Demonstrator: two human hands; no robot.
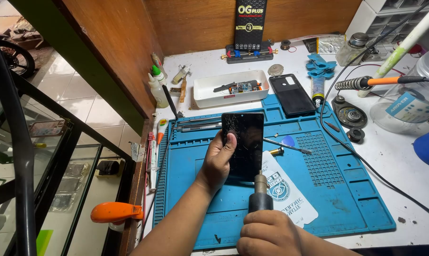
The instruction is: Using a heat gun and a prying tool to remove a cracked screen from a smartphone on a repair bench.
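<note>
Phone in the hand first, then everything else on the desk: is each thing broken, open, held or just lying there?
Phone: screen cracked, dark, held upright by left hand.
Heat tool: gripped by right hand, nozzle at the phone's lower edge.
Second phone: lying flat, back up.
White tray: open, parts inside.
Soldering iron: resting, unheld.
Blue mat: flat on the desk.
Tweezers: lying on the mat.

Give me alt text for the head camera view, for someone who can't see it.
A person's left hand holds a black phone with a cracked screen upright over a blue work mat, while the right hand points a hot-air nozzle at its lower edge. Behind lie a second black phone, a white parts tray and a soldering iron.
</note>
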